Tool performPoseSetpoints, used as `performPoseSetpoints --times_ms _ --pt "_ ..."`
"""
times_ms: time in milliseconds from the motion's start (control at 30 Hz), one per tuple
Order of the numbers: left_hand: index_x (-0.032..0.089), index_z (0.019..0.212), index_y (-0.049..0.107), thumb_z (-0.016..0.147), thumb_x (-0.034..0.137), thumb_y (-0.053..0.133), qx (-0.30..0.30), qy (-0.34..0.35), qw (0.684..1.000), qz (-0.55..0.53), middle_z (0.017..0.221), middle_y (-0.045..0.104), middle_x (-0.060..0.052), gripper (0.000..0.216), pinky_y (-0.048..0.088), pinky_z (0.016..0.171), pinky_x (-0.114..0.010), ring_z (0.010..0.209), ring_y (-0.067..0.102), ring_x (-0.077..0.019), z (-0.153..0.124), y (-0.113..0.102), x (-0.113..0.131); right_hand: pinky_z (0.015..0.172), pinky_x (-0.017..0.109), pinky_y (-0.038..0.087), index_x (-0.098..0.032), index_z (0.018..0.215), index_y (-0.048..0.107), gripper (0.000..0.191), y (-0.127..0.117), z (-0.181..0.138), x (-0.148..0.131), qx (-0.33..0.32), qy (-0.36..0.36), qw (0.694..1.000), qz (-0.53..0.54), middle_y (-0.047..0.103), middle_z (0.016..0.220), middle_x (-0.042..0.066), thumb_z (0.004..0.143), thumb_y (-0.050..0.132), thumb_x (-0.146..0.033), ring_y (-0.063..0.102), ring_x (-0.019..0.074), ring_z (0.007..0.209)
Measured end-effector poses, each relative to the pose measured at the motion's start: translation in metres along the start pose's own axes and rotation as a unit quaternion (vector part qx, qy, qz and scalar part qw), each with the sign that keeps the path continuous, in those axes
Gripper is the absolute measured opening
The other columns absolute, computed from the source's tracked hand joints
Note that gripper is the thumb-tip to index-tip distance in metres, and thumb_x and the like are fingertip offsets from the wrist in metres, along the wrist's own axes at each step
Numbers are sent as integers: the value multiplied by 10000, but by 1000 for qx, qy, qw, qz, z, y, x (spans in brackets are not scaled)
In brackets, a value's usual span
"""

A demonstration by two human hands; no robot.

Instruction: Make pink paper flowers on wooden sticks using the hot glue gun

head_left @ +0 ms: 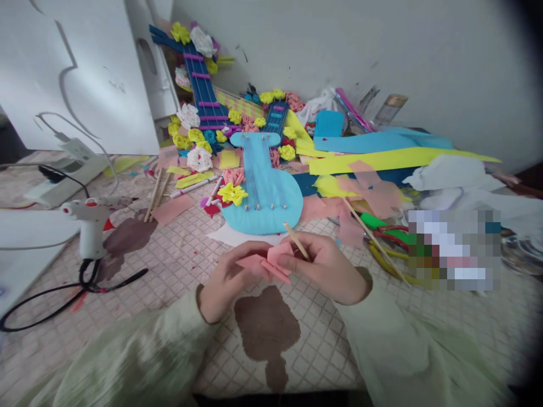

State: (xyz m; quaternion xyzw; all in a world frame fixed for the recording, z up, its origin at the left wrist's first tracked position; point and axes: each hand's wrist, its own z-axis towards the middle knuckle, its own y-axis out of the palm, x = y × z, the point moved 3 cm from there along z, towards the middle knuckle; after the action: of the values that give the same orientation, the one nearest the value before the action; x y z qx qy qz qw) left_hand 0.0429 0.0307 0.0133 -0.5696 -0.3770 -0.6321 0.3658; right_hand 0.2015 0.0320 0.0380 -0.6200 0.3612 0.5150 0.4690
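Pink crepe paper [271, 261], partly folded, is held between both hands above the near part of the table. My left hand [237, 274] pinches its left end. My right hand [324, 263] grips the right side of the paper with the thumb on top, and a thin wooden stick [296, 240] also pokes up out of its fingers. Just beyond the hands lies a light blue guitar-shaped cutout [263, 186] with strings and small pegs. A yellow paper flower [233, 194] rests against its left edge.
A white glue gun [91, 223] with a looped black cable stands at left, near a power strip [70, 169]. Dark blue paper guitars [207, 93] and crumpled flowers pile up at the back. Long yellow strips [394, 161] and scissors [390, 263] lie to the right.
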Motion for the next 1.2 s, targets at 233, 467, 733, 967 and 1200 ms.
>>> performPoseSetpoints --times_ms 233,467,733,967,1200 --pt "161 973 632 768 347 547 -93 -63 994 4 1003 646 -103 289 470 824 -361 943 595 -250 -2 3 19 404 179 266 -160 746 597 109 7 -6 -8 -53 -34 998 -27 418 515 -74 677 651 -226 326 45 447" --pt "140 734 656 734 255 600 -12 -121 993 -12 691 684 -60 128 533 567 -267 631 651 -176 -4 3 14 379 176 284 -153 734 599 152 0 -4 -3 29 -15 998 -59 491 540 -51 667 653 -278 341 45 428" --pt "166 884 658 754 222 576 -103 -162 980 -42 899 688 -95 164 512 779 -355 858 645 -224 -3 0 23 401 174 354 -165 735 616 98 5 -6 -3 30 -58 994 -90 573 551 -40 690 650 -245 457 58 441" --pt "154 757 682 743 229 582 -50 -214 973 -65 801 702 -80 125 534 738 -340 807 663 -230 -5 2 15 558 234 457 -162 859 627 184 1 -6 -4 50 -89 984 -143 646 752 27 810 516 -301 586 126 661" --pt "122 688 666 707 197 614 -6 -249 967 -49 738 680 -49 93 537 733 -284 786 664 -200 -4 3 11 609 246 459 -153 817 657 146 7 -8 -7 31 -199 942 -268 640 753 37 810 516 -192 580 126 685"
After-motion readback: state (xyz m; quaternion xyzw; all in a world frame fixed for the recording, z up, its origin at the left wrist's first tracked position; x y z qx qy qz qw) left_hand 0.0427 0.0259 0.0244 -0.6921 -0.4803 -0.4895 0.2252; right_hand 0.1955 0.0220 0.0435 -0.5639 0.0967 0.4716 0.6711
